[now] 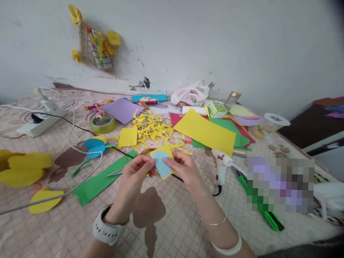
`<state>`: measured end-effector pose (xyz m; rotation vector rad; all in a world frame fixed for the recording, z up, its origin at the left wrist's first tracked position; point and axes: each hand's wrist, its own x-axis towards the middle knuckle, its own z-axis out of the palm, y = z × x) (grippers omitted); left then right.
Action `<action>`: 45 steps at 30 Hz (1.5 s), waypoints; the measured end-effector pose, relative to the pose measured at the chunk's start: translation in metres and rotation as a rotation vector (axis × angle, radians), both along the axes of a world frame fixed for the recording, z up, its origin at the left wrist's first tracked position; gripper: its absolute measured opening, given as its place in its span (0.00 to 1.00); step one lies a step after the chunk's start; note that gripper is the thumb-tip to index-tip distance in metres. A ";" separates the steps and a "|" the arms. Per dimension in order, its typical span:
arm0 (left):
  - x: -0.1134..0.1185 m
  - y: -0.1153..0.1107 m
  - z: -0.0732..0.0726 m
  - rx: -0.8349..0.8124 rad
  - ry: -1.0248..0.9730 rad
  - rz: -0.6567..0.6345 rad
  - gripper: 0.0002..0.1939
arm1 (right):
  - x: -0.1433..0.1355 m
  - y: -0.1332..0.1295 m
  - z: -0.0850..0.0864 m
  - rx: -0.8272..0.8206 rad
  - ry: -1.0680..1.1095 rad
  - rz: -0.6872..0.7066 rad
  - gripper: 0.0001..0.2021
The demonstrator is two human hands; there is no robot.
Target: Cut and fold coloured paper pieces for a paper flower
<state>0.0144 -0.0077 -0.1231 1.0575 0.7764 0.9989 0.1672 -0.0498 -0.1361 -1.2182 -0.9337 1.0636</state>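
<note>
A light blue paper cutout (pixel 162 163) with a rounded edge lies flat against a yellow paper piece (pixel 167 177), whose corners stick out around it. Both are up over the middle of the table. My left hand (pixel 137 169) pinches the stack at its left edge, thumb on top. From the other side my right hand (pixel 185 169) grips it, with the thumb pressed on the blue paper. Silvery scissor blades (pixel 115 173) point out to the left behind my left hand; their handles are mostly hidden. A green paper strip (pixel 101 181) lies beneath the blades.
Yellow scraps (pixel 153 128) spread beyond my hands. A white glue gun (pixel 221 167) stands at right, near a green cutter (pixel 272 221). Yellow sheets (pixel 207 130), tape (pixel 103 124) and a power strip (pixel 42 123) lie farther off. A pale cable (pixel 69 191) crosses the left side, near yellow petals (pixel 45 201).
</note>
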 end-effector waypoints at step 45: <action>0.000 -0.001 -0.002 0.095 0.110 0.001 0.08 | -0.003 -0.003 0.005 -0.005 -0.003 0.111 0.10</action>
